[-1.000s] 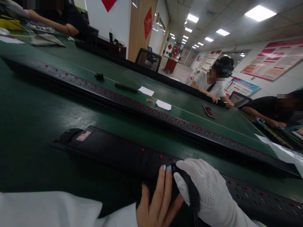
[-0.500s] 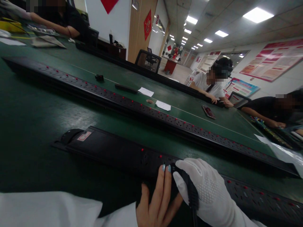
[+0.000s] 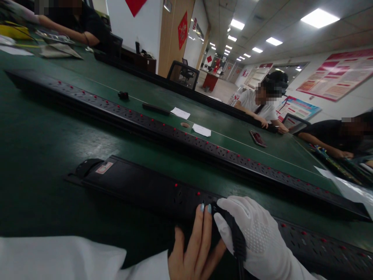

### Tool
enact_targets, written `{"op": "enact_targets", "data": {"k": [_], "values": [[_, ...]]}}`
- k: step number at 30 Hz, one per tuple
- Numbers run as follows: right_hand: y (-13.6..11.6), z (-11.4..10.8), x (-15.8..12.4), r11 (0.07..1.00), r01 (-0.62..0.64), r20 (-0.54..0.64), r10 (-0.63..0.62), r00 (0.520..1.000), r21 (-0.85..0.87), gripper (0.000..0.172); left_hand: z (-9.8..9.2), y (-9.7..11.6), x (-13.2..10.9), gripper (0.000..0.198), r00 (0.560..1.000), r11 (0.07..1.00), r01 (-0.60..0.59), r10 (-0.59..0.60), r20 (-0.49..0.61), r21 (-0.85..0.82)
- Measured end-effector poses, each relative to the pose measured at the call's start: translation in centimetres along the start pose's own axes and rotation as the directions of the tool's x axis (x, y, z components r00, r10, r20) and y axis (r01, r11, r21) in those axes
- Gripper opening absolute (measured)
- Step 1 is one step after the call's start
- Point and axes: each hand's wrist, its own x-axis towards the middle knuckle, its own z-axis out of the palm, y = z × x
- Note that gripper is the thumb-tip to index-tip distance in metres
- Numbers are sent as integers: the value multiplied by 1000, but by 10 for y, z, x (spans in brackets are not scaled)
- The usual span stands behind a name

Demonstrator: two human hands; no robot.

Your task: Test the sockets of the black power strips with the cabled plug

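A long black power strip [image 3: 140, 182] with red lights lies across the near side of the green table, a white and red label near its left end. My right hand [image 3: 256, 233], in a white dotted glove, is closed around a black power plug [image 3: 230, 221] that sits against the strip's face; its cord runs down toward me. My left hand [image 3: 195, 245] is bare, with blue-green nails. Its fingers are stretched out, and the fingertips rest on the strip just left of the plug. Where the plug meets the sockets is hidden by my hands.
A second long power strip [image 3: 175, 136] lies behind. Beyond it are white paper slips [image 3: 201, 130], a small black part [image 3: 123, 95], a black bar [image 3: 155, 109] and a phone [image 3: 257, 138]. Co-workers sit at the far left, at the back [image 3: 262, 105] and at the right.
Both hands, the plug and the strip hold almost the same places. The whole view has shifted very slightly.
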Motion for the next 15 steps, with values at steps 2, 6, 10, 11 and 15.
{"op": "enact_targets", "data": {"k": [2,6,10,11,15], "values": [[0,0,1,1000,1,-5,-1,1000,3,19,0,0,0,46,1000,1000,5,-5,1,0],[0,0,2,1000,6,-9,-6,1000,12,18,-1,0,0,47,1000,1000,-3,3,10,-5],[0,0,1,1000,14,-16,-13,1000,20,18,0,-1,-1,47,1000,1000,-14,14,7,-18],[0,0,1,1000,13,-18,-13,1000,19,18,0,-1,-1,47,1000,1000,-16,16,8,-19],[0,1,1,1000,12,-28,-12,1000,14,18,0,-1,-1,44,1000,1000,-13,13,3,-13]]}}
